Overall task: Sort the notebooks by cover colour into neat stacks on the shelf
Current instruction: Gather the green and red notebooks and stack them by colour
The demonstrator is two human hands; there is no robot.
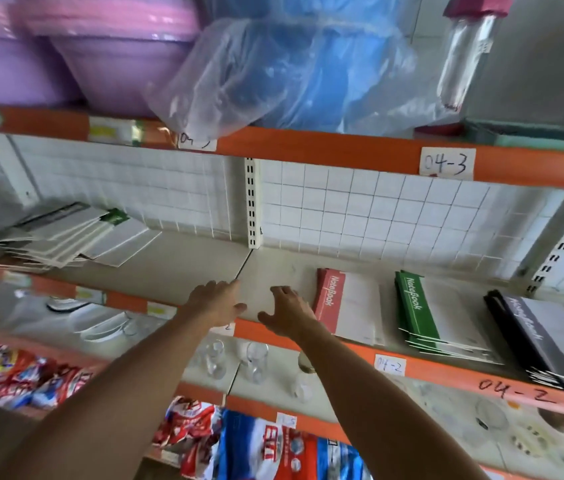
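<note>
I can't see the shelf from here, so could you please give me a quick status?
Left hand and right hand open, empty. Red stack, green stack, black stack sorted; loose pile left. Nothing in the way.

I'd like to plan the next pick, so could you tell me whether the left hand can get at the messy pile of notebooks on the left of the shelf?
Probably yes. The left hand is open over bare shelf, and nothing stands between it and the loose pile further left.
</note>
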